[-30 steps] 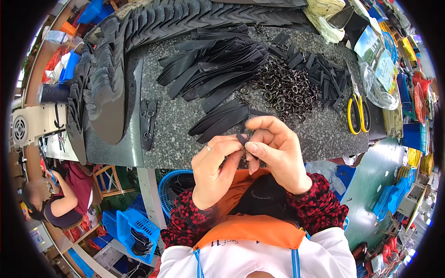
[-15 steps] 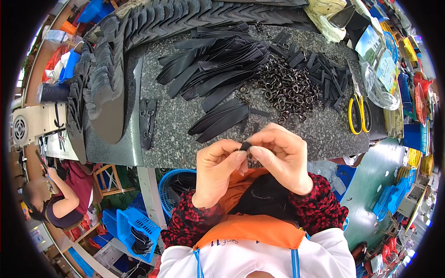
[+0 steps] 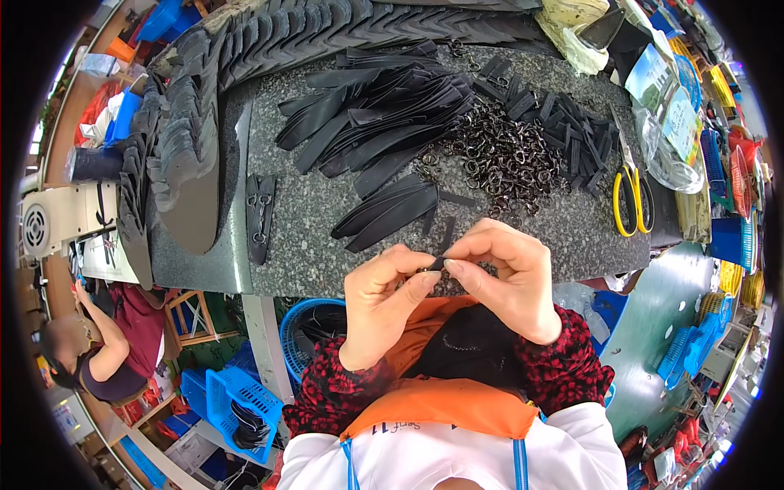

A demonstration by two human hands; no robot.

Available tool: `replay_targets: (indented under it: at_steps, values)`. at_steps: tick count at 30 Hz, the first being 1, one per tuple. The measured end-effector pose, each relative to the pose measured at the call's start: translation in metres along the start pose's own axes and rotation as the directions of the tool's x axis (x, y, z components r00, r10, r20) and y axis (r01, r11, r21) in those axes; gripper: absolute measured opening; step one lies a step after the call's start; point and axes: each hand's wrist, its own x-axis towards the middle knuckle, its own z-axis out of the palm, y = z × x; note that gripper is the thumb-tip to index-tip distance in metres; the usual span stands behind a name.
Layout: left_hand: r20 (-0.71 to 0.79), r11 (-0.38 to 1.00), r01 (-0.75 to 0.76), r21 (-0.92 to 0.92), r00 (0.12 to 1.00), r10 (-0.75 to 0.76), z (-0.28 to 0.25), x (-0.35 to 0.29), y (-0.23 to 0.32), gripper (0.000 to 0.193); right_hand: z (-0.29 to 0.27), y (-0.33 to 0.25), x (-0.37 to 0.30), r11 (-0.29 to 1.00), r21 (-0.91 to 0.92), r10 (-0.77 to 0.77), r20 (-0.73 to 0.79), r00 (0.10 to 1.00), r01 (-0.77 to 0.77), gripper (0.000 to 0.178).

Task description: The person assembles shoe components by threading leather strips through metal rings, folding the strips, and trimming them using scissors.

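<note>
Before the person stretches the table (image 3: 310, 265), its top grey and speckled. Round its far and left sides bends a long row of dark panels (image 3: 302, 49), overlapping one another, those on the left with rounded ends toward the near side. Inside that bend lies a heap of black straps (image 3: 376, 114), flat and narrow, stacked loosely with most of them slanting. To its right is a pile of metal clasps (image 3: 506, 159), glossy and tangled, with short black strips (image 3: 584, 143) scattered along its far and right sides.

At the near edge are the hands, the right (image 3: 510, 282) and the left (image 3: 380, 302), close together with fingers bent, thumb and forefinger of each drawn in to a pinch.

Between these hands and the heap sits a smaller fan of straps (image 3: 392, 212). Well to the right lie scissors (image 3: 627, 200), yellow handles toward the person, blades pointing away. Well to the left, a chained pair (image 3: 261, 220) of straps lies flat. A loose strip (image 3: 448, 234) lies just beyond the right fingertips; whether they touch it cannot be told.

Smallest is the black piece (image 3: 437, 264), clamped between the fingertips of both hands, partly hidden by them.
</note>
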Motion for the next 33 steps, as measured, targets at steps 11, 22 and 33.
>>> replay_targets:
  at_steps: [11, 22, 33]
  values:
    - [0.002, 0.284, -0.127, 0.950, 0.915, 0.404, 0.000, 0.049, -0.006, 0.025, -0.022, -0.013, -0.002, 0.771, -0.610, -0.286, -0.078, 0.955, 0.181, 0.015]
    - [0.079, 0.986, 0.168, -0.002, 0.983, -0.167, 0.003, 0.019, 0.027, 0.012, -0.003, -0.001, 0.005, 0.860, -0.393, -0.338, 0.037, 0.940, 0.325, 0.017]
    - [0.019, 0.968, 0.033, -0.248, 0.999, -0.029, 0.008, 0.006, 0.013, 0.017, 0.012, 0.005, 0.003, 0.795, -0.469, -0.463, -0.057, 0.885, 0.386, 0.024]
